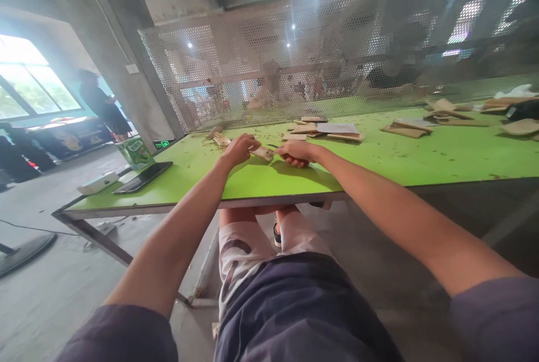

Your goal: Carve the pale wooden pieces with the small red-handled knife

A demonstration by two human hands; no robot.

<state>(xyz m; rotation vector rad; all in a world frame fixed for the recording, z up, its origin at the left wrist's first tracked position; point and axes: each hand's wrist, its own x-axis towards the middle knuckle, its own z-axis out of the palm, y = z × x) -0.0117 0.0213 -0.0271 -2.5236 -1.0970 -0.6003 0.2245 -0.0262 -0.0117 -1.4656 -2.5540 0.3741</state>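
Note:
My left hand (242, 149) is closed round a pale wooden piece (264, 153) that lies low over the green table (295, 179). The piece's rough end points right, toward my other hand. In my right hand (297, 152) the fingers are wrapped round a small tool (273, 146); its thin dark tip sticks out to the left, close to the end of the wood. The tool's handle is hidden in the fist. Beyond my left hand sits another pale wooden piece (221, 138) among brown shavings.
Flat wooden pieces (343, 131) lie behind my right hand, more (406, 128) to the right. A dark tablet (143, 177), white box (97, 183) and green packet (135, 153) are at the left. A perforated screen (252, 76) borders the back. A person (101, 101) stands far left.

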